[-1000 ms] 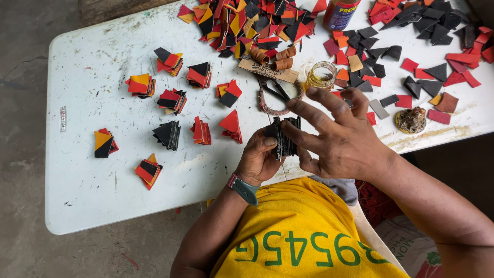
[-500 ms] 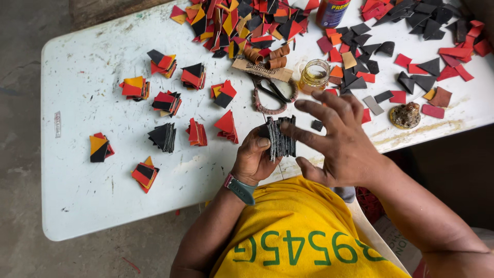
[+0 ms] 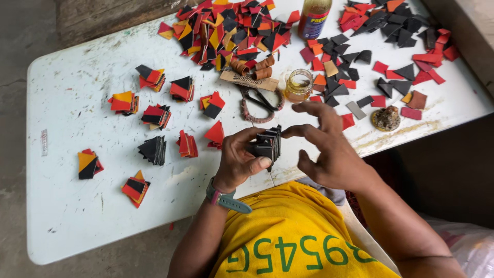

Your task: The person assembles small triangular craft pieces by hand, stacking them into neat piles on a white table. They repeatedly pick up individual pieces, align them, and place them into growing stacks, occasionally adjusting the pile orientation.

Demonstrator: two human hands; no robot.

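My left hand grips a stack of black leather pieces just above the near edge of the white table. My right hand hovers beside the stack on its right, fingers spread, with the index fingertip touching the stack's top edge. A watch with a teal strap sits on my left wrist. Small sorted stacks of red, black and yellow triangular pieces lie on the table to the left of my hands.
A big loose heap of red, yellow and black pieces fills the far middle. Scissors, a small glass jar, a bottle, a round lump and scattered black and red pieces lie on the right.
My right hand has lifted off the black stack and spread its fingers beside it. My left hand keeps its hold on the stack.
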